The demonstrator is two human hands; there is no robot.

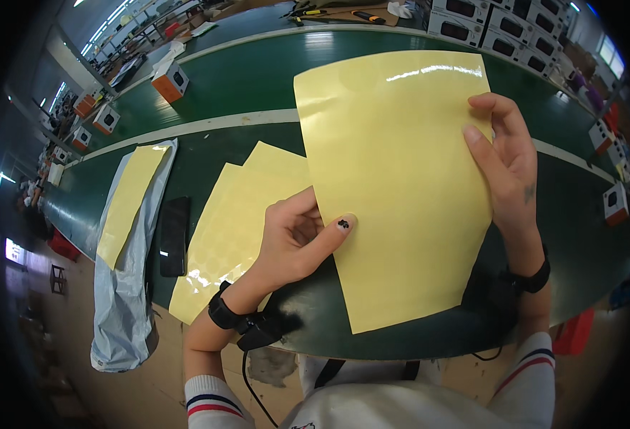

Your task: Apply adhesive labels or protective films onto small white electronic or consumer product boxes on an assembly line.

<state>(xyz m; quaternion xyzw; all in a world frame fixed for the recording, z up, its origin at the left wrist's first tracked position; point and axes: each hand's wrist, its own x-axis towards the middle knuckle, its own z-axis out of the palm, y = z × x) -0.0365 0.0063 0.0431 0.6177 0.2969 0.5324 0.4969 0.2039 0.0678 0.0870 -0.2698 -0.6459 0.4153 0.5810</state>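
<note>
A large glossy yellow sheet point(401, 186) is held up above the green table, slightly curved, its top edge catching the light. My left hand point(304, 236) grips its left edge, thumb on the front and fingers behind. Near the upper right edge my right hand point(504, 157) pinches the same sheet between thumb and fingers. To the left of it, more yellow sheets point(225, 229) lie overlapping on the table, partly hidden by my left hand and the raised sheet. Faint round outlines show on the lying sheets.
A black phone point(174, 236) lies beside a grey-white plastic bag point(125, 307) with a yellow strip point(130, 204) on top; the bag hangs over the table edge. Beyond runs a green conveyor point(236, 71) with small orange-and-white boxes point(169, 81). Stacked white boxes point(501, 32) stand at the back right.
</note>
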